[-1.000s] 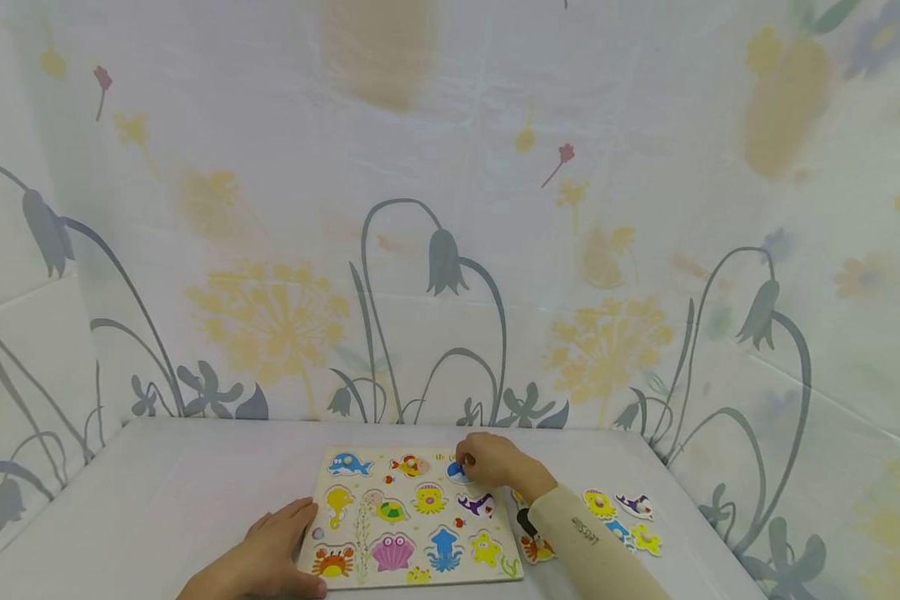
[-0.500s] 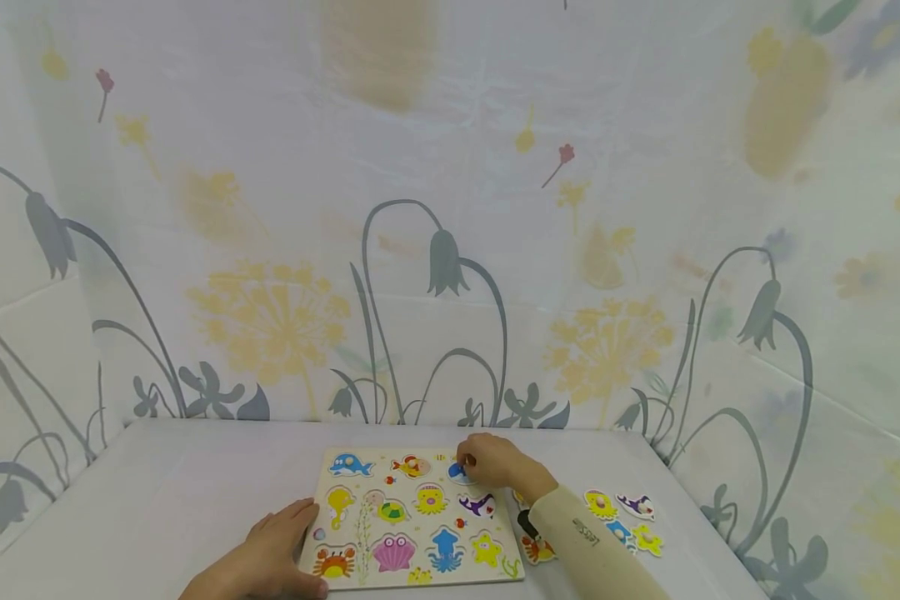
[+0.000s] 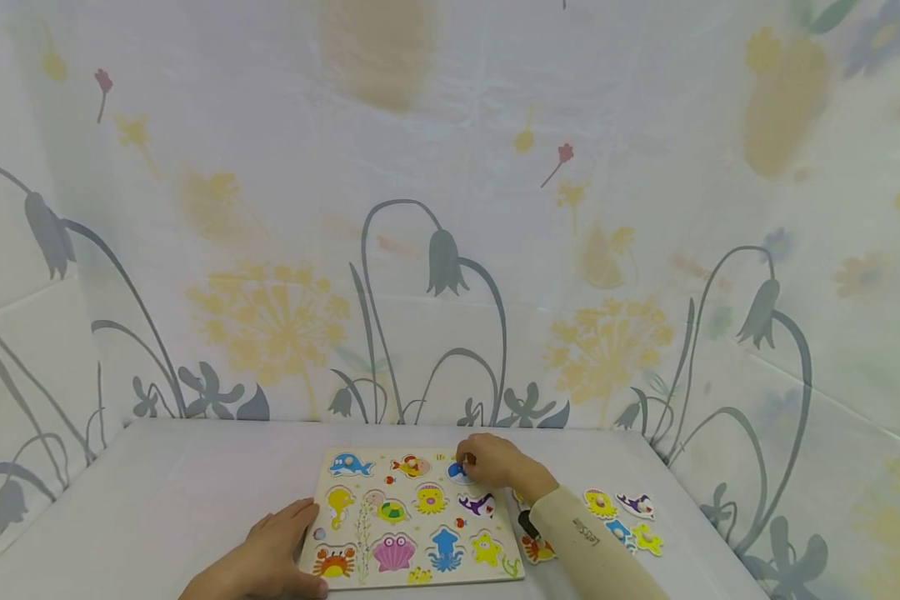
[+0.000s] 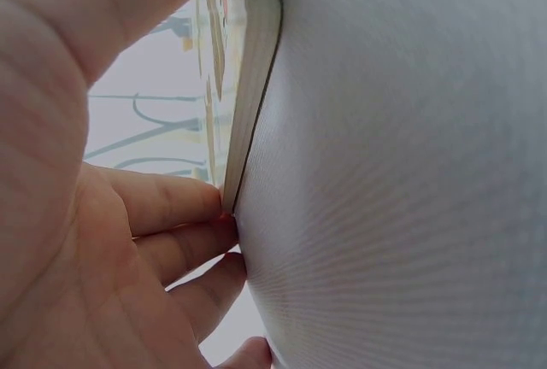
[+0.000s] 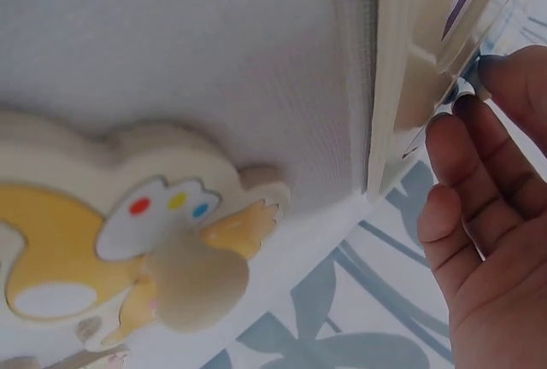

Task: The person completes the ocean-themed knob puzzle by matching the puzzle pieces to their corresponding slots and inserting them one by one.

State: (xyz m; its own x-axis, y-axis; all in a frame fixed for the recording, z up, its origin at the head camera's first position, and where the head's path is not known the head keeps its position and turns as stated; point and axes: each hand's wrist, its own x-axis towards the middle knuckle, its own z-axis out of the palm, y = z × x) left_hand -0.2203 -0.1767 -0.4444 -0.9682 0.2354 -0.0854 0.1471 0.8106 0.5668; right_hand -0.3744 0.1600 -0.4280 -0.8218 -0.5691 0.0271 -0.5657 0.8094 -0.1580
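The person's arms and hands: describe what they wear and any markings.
The right arm wears a long beige sleeve with small dark lettering near the cuff, too small to read; a dark object, perhaps a strap, shows at that wrist. The right hand and left hand are bare, with no rings or gloves visible. No sleeve shows on the left.

The left hand [image 4: 77, 215] lies against the edge of the wooden puzzle board [image 4: 255, 70], fingertips [image 4: 201, 202] touching its corner, on the white tablecloth [image 4: 402, 172].
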